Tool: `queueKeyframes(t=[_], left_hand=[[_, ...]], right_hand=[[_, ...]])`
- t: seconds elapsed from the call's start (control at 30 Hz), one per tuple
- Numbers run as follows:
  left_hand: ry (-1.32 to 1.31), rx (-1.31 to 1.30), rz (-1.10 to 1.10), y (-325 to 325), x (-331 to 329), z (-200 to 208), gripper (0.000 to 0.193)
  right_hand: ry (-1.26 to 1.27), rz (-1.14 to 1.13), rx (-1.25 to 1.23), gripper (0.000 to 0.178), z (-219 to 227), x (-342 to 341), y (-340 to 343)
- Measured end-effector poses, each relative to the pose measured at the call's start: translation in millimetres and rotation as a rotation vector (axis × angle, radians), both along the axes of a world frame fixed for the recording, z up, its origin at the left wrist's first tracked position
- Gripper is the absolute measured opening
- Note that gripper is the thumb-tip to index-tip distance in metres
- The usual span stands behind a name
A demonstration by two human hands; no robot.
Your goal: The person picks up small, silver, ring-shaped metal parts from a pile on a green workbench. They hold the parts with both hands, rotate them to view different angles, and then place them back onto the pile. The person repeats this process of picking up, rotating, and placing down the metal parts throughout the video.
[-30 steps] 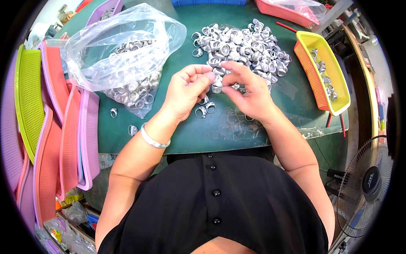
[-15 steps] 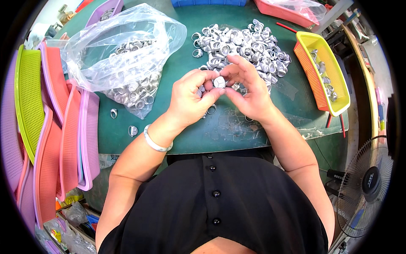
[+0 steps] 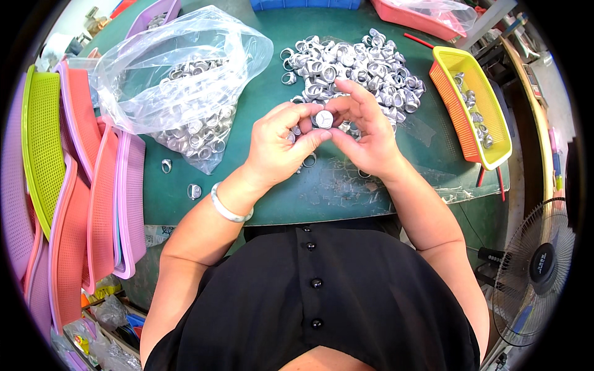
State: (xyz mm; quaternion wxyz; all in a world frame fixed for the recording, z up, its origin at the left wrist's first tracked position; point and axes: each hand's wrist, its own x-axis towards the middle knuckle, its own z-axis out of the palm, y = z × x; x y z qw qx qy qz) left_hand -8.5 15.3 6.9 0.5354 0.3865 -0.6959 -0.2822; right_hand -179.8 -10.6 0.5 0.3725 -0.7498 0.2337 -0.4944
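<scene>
A silver signet ring [image 3: 323,119] with a round, line-marked face is held up between my two hands. My left hand [image 3: 272,143] pinches it from the left with thumb and forefinger, and a few more rings show within its curled fingers. From the other side, the thumb and bent fingers of my right hand [image 3: 371,139] close on the same ring, its upper finger raised. Just beyond my hands lies a big heap of silver rings [image 3: 346,65]. A clear plastic bag [image 3: 185,105] holding many rings rests to the left, with a loose ring [image 3: 194,191] nearer me.
A yellow and orange basket [image 3: 442,74] with several rings stands at the right on the green table [image 3: 278,207]. Stacked plastic baskets [image 3: 74,216] crowd the left side. A fan [image 3: 538,266] is at the lower right. Blue [image 3: 303,4] and pink trays [image 3: 421,18] line the far edge.
The held ring has turned slightly and shifted a little to the right, so its face shows more plainly. My hands have barely moved.
</scene>
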Motion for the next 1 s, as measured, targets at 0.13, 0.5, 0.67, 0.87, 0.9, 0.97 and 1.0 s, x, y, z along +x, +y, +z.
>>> queueKeyframes(t=[0.13, 0.5, 0.67, 0.87, 0.9, 0.97, 1.0], left_hand=[[0.083, 0.075, -0.019, 0.5, 0.7, -2.8, 0.027], [0.092, 0.128, -0.162, -4.5, 5.0, -10.6, 0.027], [0.171, 0.259, -0.183, -2.4, 3.1, -11.3, 0.029], [0.218, 0.413, -0.21, -2.0, 2.7, -9.3, 0.029], [0.227, 0.438, -0.216, -2.1, 2.6, -9.1, 0.03], [0.257, 0.489, -0.228, -1.7, 2.4, -8.0, 0.03], [0.277, 0.516, -0.235, -1.0, 2.0, -7.0, 0.029]], right_hand=[[0.094, -0.071, -0.105, 0.066, 8.0, -0.9, 2.6], [-0.049, -0.032, -0.015, 0.061, 5.3, -0.7, 0.8], [-0.1, 0.021, 0.051, 0.059, 5.9, -1.1, 0.5], [-0.069, 0.038, 0.07, 0.06, 4.8, -1.4, 1.0], [-0.066, 0.029, 0.063, 0.06, 3.8, -0.5, 1.4], [-0.06, 0.012, 0.049, 0.059, 2.4, 1.1, 2.2], [-0.057, 0.008, 0.049, 0.059, 2.6, 1.2, 2.4]])
